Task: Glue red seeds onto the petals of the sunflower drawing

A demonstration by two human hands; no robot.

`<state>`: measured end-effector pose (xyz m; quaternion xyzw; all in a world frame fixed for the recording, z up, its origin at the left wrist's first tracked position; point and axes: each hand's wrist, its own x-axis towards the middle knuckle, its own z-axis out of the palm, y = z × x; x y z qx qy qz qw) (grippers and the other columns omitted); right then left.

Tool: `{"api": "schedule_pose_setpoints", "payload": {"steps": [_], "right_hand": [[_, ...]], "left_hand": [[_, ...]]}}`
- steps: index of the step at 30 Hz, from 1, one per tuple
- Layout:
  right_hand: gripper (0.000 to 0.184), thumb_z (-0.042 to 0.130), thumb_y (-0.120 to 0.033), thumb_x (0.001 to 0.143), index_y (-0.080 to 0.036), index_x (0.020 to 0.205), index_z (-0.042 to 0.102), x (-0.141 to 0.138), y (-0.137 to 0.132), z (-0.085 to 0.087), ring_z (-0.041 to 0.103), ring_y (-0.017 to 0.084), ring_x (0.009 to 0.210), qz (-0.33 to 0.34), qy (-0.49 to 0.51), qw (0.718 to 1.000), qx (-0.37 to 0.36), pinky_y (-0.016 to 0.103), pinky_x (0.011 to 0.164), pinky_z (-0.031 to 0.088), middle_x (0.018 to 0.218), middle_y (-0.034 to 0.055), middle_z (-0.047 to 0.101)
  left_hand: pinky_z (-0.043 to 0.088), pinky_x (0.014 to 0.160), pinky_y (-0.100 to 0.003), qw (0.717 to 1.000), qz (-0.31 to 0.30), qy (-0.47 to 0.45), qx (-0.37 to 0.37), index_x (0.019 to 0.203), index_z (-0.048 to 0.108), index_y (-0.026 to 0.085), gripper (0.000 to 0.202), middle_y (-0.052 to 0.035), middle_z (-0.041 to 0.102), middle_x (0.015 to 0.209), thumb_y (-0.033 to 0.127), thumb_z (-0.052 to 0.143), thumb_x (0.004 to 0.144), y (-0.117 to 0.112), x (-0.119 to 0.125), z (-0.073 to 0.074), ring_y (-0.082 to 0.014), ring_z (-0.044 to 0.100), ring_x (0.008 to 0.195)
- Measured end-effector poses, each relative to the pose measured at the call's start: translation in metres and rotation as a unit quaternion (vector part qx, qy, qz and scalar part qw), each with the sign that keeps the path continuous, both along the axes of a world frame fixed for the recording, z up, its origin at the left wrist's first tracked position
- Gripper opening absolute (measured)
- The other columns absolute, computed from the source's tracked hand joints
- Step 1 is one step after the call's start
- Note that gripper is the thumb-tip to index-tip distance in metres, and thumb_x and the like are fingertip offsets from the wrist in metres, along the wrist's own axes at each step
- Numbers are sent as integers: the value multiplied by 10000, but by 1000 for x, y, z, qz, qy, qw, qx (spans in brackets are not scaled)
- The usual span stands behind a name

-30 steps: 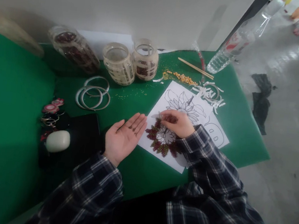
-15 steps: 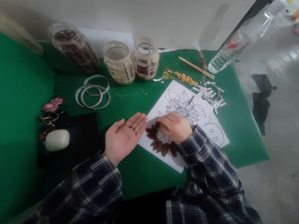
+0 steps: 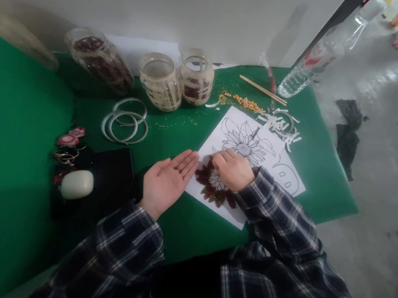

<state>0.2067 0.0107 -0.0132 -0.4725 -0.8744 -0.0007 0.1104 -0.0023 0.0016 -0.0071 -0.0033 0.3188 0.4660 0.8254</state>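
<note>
While the left hand [image 3: 165, 183] lies palm-up, released, the right hand [image 3: 232, 168] curls clenched over the drawing [image 3: 248, 143].

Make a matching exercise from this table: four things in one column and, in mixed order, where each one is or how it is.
Things
1. left hand
2. right hand
3. pale rings
4. chopsticks

Places or states
A. on the green cloth, in front of the jars
B. open, palm up, a few dark seeds on it
C. toward the far side, beside the plastic bottle
D. resting on the flower drawing

Pairs: 1-B, 2-D, 3-A, 4-C
</note>
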Motion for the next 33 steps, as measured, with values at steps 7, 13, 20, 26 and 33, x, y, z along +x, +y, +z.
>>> {"api": "schedule_pose_setpoints", "payload": {"steps": [7,13,20,26,33], "right_hand": [[195,428,9,850,-139,826,552,-1,0,0,418,187,756,-5,-2,1000,-24,297,622,280,821,78,579],[215,413,35,778,-166,801,485,6,5,-5,446,170,767,-26,87,994,-55,278,673,328,812,48,577],[215,387,27,793,-179,797,448,8,7,-8,481,166,796,-15,120,989,-85,269,717,363,833,48,590],[174,396,-26,861,-184,808,447,8,8,-6,513,175,823,-19,143,986,-89,274,743,397,846,57,599],[103,505,-136,874,-185,815,436,10,8,-13,517,142,753,-90,285,943,-147,251,701,395,844,34,599]], "left_hand": [[468,1120,-360,1000,4,-1,-8,1169,643,46,402,-160,619,1304,274,432,913,0,1,1,-247,547,1292],[441,1147,-368,1000,4,1,-8,1196,624,48,406,-161,597,1335,278,456,907,0,1,1,-250,526,1313],[428,1156,-369,1000,3,0,-9,1197,621,53,404,-157,599,1333,276,462,900,0,0,2,-247,519,1321],[396,1179,-383,1000,7,10,-22,1322,552,62,482,-168,595,1334,276,456,900,0,1,4,-239,515,1327],[400,1175,-381,1000,8,12,-23,1314,559,65,477,-165,602,1324,278,445,903,1,1,3,-236,521,1321]]}}
